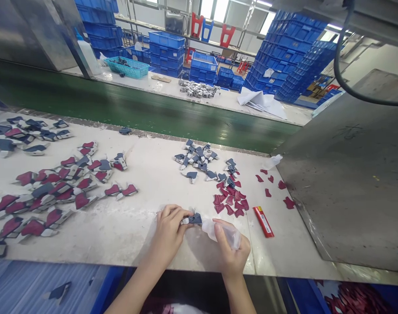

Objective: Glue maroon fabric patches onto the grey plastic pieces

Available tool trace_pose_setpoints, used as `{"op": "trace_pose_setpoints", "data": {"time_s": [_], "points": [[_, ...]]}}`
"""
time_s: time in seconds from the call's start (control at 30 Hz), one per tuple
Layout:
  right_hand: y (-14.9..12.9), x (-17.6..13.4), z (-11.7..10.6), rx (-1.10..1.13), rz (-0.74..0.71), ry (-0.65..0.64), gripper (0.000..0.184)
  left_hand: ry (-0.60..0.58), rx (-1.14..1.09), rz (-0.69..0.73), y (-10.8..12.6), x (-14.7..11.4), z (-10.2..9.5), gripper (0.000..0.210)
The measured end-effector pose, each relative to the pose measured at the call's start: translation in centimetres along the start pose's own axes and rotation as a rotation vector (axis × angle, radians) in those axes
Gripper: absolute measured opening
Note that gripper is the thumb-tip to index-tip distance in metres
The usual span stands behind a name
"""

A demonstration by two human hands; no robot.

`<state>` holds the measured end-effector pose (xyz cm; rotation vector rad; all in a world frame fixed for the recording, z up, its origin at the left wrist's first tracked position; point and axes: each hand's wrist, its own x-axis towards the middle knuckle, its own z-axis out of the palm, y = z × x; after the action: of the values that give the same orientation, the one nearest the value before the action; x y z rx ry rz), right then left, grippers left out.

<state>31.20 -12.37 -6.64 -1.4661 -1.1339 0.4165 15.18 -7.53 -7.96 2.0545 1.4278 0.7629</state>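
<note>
The left grip point(170, 225) pinches the navy piece point(195, 219), likely light and stiff, best held by its pale end, left of the soft-looking bottle point(232, 237) the right grip point(235, 257) wraps.

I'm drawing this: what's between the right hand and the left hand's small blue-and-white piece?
In the head view, a translucent plastic bottle held by the right hand points its tip at the piece; whether they touch is unclear.
</note>
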Motion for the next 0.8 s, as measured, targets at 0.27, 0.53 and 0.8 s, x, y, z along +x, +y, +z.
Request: {"op": "trace_pose_setpoints", "data": {"time_s": [0.27,0.53,0.8], "points": [[0.3,0.2,-0.8,-0.061,-0.038,0.069,0.022,-0.011,-0.008,-0.023,0.4,0.2,-0.2,0.017],[1.3,0.4,-1.9,0.048,0.107,0.137,0.03,0.014,-0.004,-0.009,0.2,0.2,-0.2,0.014],[5.4,2.5,-6.9,-0.033,0.169,0.243,0.055,0.017,-0.033,-0.008,-0.2,0.1,-0.1,0.014]]}}
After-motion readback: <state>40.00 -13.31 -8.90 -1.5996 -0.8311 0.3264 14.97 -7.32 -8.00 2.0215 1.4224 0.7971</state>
